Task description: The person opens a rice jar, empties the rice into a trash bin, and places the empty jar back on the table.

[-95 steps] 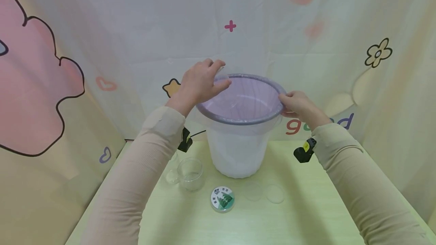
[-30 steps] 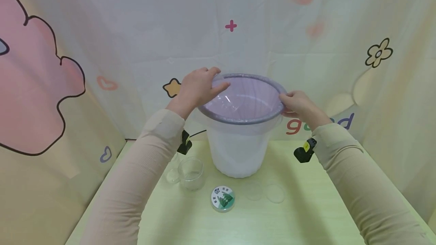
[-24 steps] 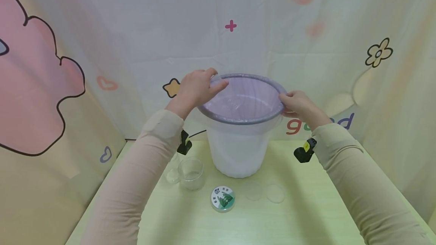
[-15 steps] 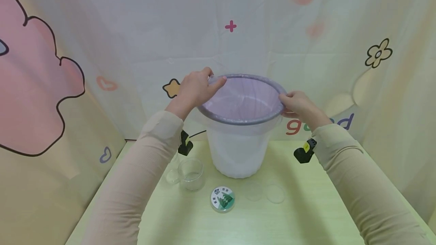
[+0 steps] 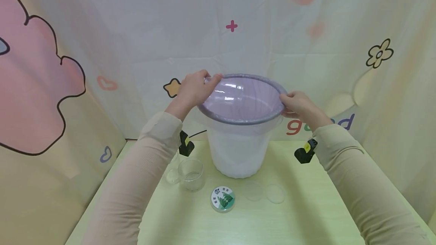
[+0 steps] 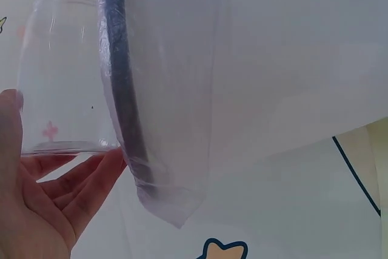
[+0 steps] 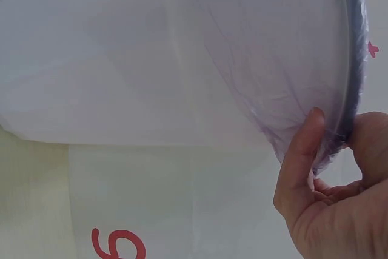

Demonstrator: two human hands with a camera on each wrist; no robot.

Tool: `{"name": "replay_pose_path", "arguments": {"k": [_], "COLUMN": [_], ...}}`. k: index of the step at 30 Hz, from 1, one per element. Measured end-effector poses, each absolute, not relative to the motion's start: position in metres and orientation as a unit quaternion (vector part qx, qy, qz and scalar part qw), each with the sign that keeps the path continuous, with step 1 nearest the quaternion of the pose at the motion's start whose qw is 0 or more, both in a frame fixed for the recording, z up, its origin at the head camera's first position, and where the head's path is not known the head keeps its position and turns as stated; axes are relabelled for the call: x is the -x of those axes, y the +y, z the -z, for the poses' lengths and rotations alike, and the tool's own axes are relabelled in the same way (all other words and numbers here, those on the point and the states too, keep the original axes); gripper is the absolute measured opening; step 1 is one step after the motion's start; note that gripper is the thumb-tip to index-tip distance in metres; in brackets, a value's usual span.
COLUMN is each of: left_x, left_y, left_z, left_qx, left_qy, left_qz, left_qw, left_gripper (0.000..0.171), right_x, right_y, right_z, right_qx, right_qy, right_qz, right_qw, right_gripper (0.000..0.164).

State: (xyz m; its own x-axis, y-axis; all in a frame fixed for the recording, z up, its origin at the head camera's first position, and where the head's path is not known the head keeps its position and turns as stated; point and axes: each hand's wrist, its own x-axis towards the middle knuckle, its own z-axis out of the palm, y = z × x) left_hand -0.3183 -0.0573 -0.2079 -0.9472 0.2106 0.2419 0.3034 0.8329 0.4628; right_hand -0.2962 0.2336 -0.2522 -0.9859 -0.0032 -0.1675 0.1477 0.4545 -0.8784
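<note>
My left hand (image 5: 195, 90) grips a clear glass (image 6: 66, 77) near its base, seen best in the left wrist view. The glass lies nearly on its side at the left rim of a white trash bin (image 5: 238, 150); in the head view its outline is hard to make out. Whether anything is inside it I cannot tell. A thin purple bag (image 5: 250, 97) lines the bin and folds over its grey-purple rim. My right hand (image 5: 299, 105) pinches the rim and bag at the right side, thumb on one face and fingers on the other.
Before the bin on the pale table (image 5: 252, 226) stand a clear glass mug (image 5: 191, 175) and a round tin (image 5: 223, 199) with a green leaf print. Two faint clear discs, one a ring-edged disc (image 5: 275, 194), lie right of the tin. A printed curtain (image 5: 323, 22) hangs behind.
My left hand has sunk slightly and turned at the bin's left rim, its thumb coming nearer the fingers. Bright glints now show inside the bin's left part. My right hand has stayed put.
</note>
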Motion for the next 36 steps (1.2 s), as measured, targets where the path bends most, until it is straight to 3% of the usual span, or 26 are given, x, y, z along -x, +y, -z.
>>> {"name": "replay_pose_path", "arguments": {"k": [14,25,36], "left_x": [0.318,0.316,0.311], "left_y": [-0.069,-0.073,-0.077], "left_z": [0.223,0.23,0.236], "left_qx": [0.11,0.118,0.117], "left_qy": [-0.907,-0.872,-0.81], "left_qz": [0.391,0.469,0.568], "left_qw": [0.109,0.077,0.088], "left_gripper": [0.065,0.074,0.061], "right_x": [0.297,0.298,0.299], "right_y": [0.234,0.235,0.235], "right_z": [0.252,0.251,0.251], "right_qx": [-0.045,-0.039,-0.043], "right_qy": [0.848,0.843,0.847], "right_qz": [0.523,0.531,0.525], "right_qw": [0.071,0.074,0.07], "right_gripper": [0.054,0.054,0.054]}}
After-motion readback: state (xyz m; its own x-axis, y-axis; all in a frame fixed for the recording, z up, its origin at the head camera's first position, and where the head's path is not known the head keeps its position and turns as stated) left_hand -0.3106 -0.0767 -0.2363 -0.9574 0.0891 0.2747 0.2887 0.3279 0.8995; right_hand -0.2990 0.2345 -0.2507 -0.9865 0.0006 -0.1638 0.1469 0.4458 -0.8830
